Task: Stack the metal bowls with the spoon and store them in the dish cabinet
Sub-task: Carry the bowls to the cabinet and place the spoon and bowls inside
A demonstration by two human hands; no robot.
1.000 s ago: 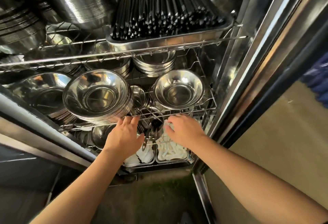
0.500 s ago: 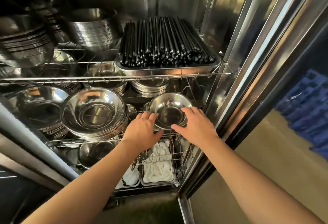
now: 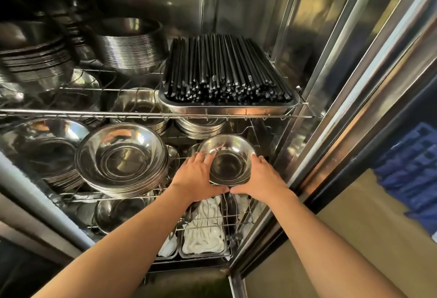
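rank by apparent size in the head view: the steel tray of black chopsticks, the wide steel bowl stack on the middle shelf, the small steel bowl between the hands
1. Steel tray of black chopsticks, largest.
2. Wide steel bowl stack.
3. Small steel bowl held between the left hand and right hand, smallest.

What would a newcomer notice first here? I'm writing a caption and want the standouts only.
First, the tray of black chopsticks on the upper wire shelf, right side. Then the left hand and right hand cupping a small stack of metal bowls on the middle shelf's right end. Beside it on the left sits a wider stack of large bowls.
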